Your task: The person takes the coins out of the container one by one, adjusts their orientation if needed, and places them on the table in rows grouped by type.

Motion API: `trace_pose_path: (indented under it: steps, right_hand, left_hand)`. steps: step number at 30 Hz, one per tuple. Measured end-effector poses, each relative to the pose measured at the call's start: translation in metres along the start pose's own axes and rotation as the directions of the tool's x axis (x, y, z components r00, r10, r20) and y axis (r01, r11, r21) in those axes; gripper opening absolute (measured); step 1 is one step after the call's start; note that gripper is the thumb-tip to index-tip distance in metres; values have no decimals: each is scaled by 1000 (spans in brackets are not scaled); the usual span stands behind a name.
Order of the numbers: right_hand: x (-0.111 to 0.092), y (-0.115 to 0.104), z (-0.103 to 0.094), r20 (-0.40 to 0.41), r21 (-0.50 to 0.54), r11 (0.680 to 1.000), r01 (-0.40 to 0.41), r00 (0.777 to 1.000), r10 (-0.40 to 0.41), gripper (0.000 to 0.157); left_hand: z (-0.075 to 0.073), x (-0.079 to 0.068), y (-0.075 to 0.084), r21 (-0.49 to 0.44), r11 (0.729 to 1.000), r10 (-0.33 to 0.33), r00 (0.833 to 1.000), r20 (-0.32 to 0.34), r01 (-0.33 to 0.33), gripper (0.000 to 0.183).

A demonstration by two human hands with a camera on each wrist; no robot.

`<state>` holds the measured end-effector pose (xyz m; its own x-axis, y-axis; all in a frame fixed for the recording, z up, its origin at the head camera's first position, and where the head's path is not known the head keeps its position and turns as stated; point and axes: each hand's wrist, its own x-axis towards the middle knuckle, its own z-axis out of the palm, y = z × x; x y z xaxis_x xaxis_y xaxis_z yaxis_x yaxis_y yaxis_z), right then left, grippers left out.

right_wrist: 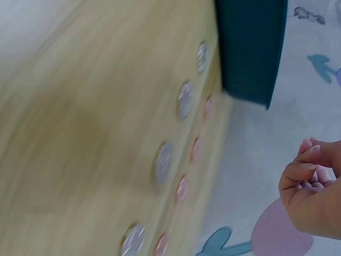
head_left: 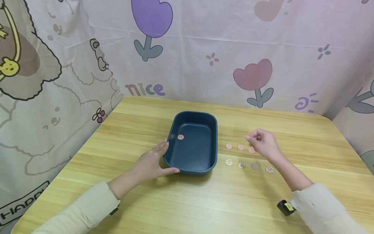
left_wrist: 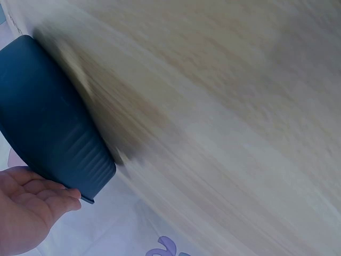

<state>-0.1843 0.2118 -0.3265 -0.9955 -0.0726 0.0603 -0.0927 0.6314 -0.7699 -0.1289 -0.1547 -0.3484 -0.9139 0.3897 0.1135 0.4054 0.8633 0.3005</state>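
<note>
A dark blue rectangular box (head_left: pixel 193 146) stands on the wooden table, with one copper-coloured coin (head_left: pixel 180 137) lying inside near its left wall. My left hand (head_left: pixel 149 162) holds the box's near left corner, thumb on the front side and fingers at the left rim. To the right of the box, copper-coloured coins (head_left: pixel 240 147) form a row behind a row of silver-coloured coins (head_left: pixel 241 164). Above the right end of the copper row hovers my right hand (head_left: pixel 264 144). Its fingers (right_wrist: pixel 301 173) are curled with the tips together, and no coin shows between them.
The wooden table (head_left: pixel 181 208) ends at the back against a patterned cloth (head_left: pixel 198 74), which also hangs on the left and right. A small black device (head_left: pixel 285 208) sits by the right sleeve (head_left: pixel 327 208).
</note>
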Motion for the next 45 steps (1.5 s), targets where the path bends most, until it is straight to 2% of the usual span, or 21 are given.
trace_pose_path:
  steps: [9,18,31,39,45]
  right_hand:
    - [10,-31,24,44,114,993,30,998,-35,17]
    - [25,-55,54,63,151,983,99,992,-110,17]
    - [47,-77,103,79,67,976,208,974,-213,13]
    - [59,-84,133,131,43,977,208,969,-211,12]
    - [65,-86,153,227,48,990,135,963,-143,8]
  left_hand:
    - [0,2,0,1,1000,18,1000,-2,-18,98]
    - [1,4,-1,5,1000,29,1000,-10,-29,98]
    - [2,5,-1,14,1000,23,1000,9,-23,99]
    - [0,4,-1,24,999,24,1000,3,-24,97]
    - [0,3,-2,18,999,30,1000,-2,-30,97]
